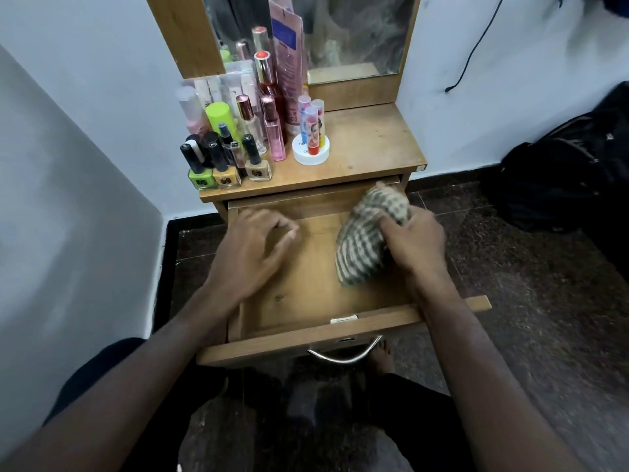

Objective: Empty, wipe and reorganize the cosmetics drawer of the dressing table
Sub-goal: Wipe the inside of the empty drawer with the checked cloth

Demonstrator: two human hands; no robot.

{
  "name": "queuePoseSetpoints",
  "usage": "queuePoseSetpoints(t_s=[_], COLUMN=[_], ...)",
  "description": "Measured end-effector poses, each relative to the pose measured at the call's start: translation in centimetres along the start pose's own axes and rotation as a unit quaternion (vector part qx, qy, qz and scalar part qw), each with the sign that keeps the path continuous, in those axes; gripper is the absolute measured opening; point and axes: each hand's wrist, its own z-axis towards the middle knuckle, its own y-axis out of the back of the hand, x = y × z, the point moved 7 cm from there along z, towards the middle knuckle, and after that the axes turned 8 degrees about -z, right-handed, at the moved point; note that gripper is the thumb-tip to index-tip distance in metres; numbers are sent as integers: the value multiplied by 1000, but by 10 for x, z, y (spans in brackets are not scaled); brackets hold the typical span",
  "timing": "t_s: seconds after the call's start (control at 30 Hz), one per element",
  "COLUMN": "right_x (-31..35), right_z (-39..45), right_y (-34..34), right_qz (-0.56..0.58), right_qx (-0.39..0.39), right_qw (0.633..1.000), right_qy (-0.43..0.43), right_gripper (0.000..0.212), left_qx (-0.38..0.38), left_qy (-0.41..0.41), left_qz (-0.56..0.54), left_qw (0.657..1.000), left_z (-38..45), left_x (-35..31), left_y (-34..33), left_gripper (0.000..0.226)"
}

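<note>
The drawer (306,291) of the dressing table (374,144) stands pulled well out toward the person, its wooden floor bare except for a checked cloth (367,233) bunched up at the right rear. The right hand (413,243) grips that cloth, fingers curled over its folds, pressing it down near the drawer's right wall. The left hand (252,257) hangs over the left half of the drawer floor with the fingers loosely bent and slightly spread, holding nothing; whether the fingertips touch the wood I cannot tell, as the hand is blurred. A curved metal handle (343,354) hangs from the drawer front, and a small pale latch (343,319) sits on the front's upper edge. On the tabletop above, the cosmetics are crowded to the left: three nail polish bottles (226,173) in green, yellow and beige in front, darker ones behind, then tall pink perfume bottles (274,131), a lime-capped bottle (221,119) and a pink pouch (287,56) leaning on the mirror (357,32). A white round stand (311,153) holds lip balm sticks (311,124) with a printed face; the letters on its base are only partly readable, something like "HS". A black bag (561,178) lies on the dark floor at the right.
</note>
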Motion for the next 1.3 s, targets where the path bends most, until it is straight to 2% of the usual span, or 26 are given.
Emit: queuePoseSetpoints(t_s=[0.07, 0.13, 0.23, 0.3, 0.33, 0.37, 0.4, 0.47, 0.5, 0.53, 0.63, 0.73, 0.87, 0.97, 1.07, 1.17, 1.3], right_x=[3, 0, 0, 10, 17, 22, 25, 34, 38, 40, 43, 68, 113, 121, 108, 80, 53], right_z=[-1, -5, -7, 3, 9, 17, 25, 34, 37, 39, 41, 26, -13, -21, -9, 13, 35], right_y=[8, -8, -60, -88, -95, -97, -92, -72, -62, -56, -59, -91, -162, -190, -168, -114, -48], right_qz=[6, 117, 347, 429, 442, 424, 358, 107, -19, -91, -191, -246, -297, -298, -275, -280, -303], right_qx=[-119, -146, -58, -4, 5, 5, -1, -20, -33, -36, -7, 28, 87, 126, 115, 33, -80], right_qw=[993, 979, 917, 870, 863, 874, 909, 985, 995, 993, 979, 968, 944, 931, 945, 958, 949], right_qy=[-21, -82, -189, -241, -246, -238, -213, -136, -97, -72, -69, -30, 111, 168, 137, 52, -37], right_gripper=[24, 27, 45, 40, 36, 35, 36, 39, 38, 35, 31, 31, 30, 23, 30, 33, 27], left_qx=[-77, -148, -191, -192, -186, -172, -153, -130, -133, -141, -165, -168, -157, -141, -136, -138, -139], left_qy=[55, 106, 182, 246, 268, 278, 277, 257, 245, 235, 215, 206, 210, 216, 217, 209, 212], left_qz=[-5, -29, -82, -126, -144, -155, -164, -163, -157, -148, -95, -59, -35, -25, -21, -31, -37], left_qw=[996, 983, 961, 941, 934, 932, 934, 944, 947, 950, 958, 962, 964, 966, 967, 968, 967], left_z=[-14, -17, -14, -13, -11, -8, -4, 1, 1, 0, -2, -3, -3, -2, -2, -3, -4], left_x=[21, 35, 50, 70, 81, 89, 93, 96, 95, 94, 84, 78, 75, 76, 77, 75, 73], left_y=[9, 17, 22, 20, 19, 18, 15, 11, 9, 9, 14, 18, 20, 18, 19, 20, 19], left_gripper=[14, 24, 40, 49, 52, 55, 55, 46, 39, 34, 28, 28, 26, 28, 32, 33, 32])
